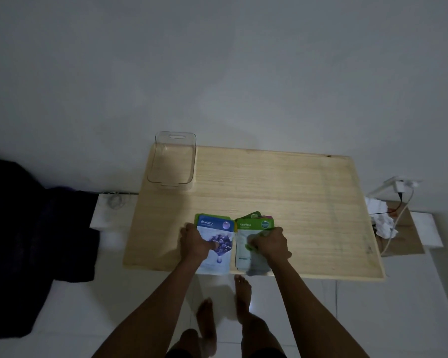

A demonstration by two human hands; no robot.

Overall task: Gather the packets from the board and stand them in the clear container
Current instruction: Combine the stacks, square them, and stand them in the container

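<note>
- Dim room: pale glossy floor fills the bottom of the frame and a plain grey-white wall the upper half, with the person's bare feet (228, 306) low in the centre.
- Left hand (195, 242) presses flat on the blueberry packet (216, 244), thumb across its printed berries and fingers curled round its left edge, so it is clamped on that stack.
- That packet is a flat glossy rectangle, blue at the top with the word "Blueberry", fading to white below; its lower end overhangs the board's near edge, and a green packet edge peeks out at its top left.
- Right hand (269, 242) is closed on the aloe packet (248, 244), fingers bunched over its middle.
- Beside the blue one and touching it, this packet has a green top band reading "Aloe Vera" and a pale body; more packets (259, 217), green and pink, fan out behind its top.
- Both stacks sit at the board's near edge, lower centre of the frame.
- Board (295, 202) is a wide rectangle of light wood with fine straight grain and a raised rim.
- Container (171, 161), on the board's far left corner, is clear hard plastic, a rounded rectangular tub with a slot handle in its far wall.
- Dark cloth (23, 228) heaps at the left.
- White charger and cables (396, 197) lie at the right edge.
</note>
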